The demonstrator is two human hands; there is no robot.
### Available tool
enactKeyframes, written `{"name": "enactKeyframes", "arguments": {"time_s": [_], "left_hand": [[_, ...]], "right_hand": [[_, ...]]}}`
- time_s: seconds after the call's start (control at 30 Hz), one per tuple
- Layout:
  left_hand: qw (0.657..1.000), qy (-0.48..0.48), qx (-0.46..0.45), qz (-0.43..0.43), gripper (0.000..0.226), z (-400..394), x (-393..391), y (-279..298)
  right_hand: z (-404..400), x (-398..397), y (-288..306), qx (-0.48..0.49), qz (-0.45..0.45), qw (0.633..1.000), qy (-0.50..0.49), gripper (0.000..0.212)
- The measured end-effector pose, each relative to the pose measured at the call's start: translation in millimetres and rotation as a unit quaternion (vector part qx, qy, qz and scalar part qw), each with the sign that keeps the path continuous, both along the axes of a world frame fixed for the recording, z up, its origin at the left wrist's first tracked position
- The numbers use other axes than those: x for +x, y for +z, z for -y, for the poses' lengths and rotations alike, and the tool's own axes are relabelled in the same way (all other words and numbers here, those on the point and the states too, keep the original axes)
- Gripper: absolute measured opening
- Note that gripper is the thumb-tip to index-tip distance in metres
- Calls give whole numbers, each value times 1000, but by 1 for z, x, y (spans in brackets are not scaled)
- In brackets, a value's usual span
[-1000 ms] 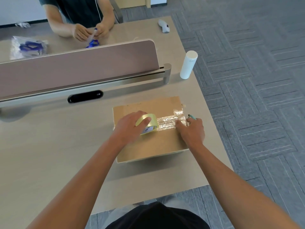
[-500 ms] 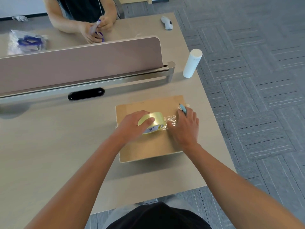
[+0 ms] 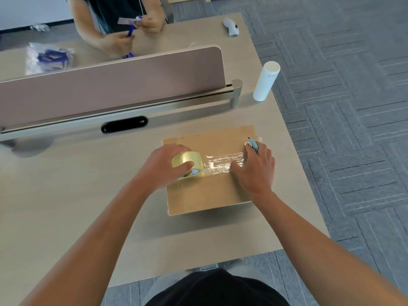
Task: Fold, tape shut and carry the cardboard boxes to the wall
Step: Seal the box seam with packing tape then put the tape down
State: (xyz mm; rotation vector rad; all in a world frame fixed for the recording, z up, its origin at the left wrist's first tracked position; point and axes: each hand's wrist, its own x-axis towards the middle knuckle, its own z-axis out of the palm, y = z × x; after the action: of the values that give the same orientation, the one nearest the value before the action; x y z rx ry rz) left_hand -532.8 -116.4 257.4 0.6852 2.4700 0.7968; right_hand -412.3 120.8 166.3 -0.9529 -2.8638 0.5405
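A closed brown cardboard box [image 3: 205, 195] lies flat on the desk near its right edge. A strip of clear shiny tape [image 3: 223, 161] runs across the box's middle seam. My left hand [image 3: 164, 167] grips a yellowish tape roll [image 3: 187, 165] at the box's left side. My right hand [image 3: 254, 168] lies on the right part of the strip, thumb pressing the tape, while its fingers hold a blue pen-like tool [image 3: 253, 145] that points away from me.
A white cylinder [image 3: 266, 81] stands at the desk's right edge. A low divider panel [image 3: 114, 85] crosses the desk behind the box. Beyond it a person [image 3: 123, 25] handles blue items; a plastic bag [image 3: 47, 58] and a white device [image 3: 231, 26] lie there.
My left hand has drawn the roll leftward along the seam, leaving a longer tape strip. My right hand slid left, then back right, smoothing the tape.
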Motion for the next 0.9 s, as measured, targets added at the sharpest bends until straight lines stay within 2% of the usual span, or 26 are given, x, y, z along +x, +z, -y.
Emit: {"name": "enactKeyframes", "arguments": {"time_s": [0.2, 0.37, 0.53, 0.9], "left_hand": [[1000, 3, 6, 2, 35, 1, 4, -1], [1000, 4, 0, 29, 48, 7, 7, -5], [999, 4, -8, 33, 60, 17, 9, -11], [999, 5, -14, 44, 67, 18, 9, -19]], "right_hand": [[28, -13, 5, -1, 2, 999, 50, 62], [40, -18, 5, -8, -2, 998, 59, 66], [32, -17, 3, -50, -20, 997, 58, 58], [36, -14, 0, -25, -17, 998, 48, 78]]}}
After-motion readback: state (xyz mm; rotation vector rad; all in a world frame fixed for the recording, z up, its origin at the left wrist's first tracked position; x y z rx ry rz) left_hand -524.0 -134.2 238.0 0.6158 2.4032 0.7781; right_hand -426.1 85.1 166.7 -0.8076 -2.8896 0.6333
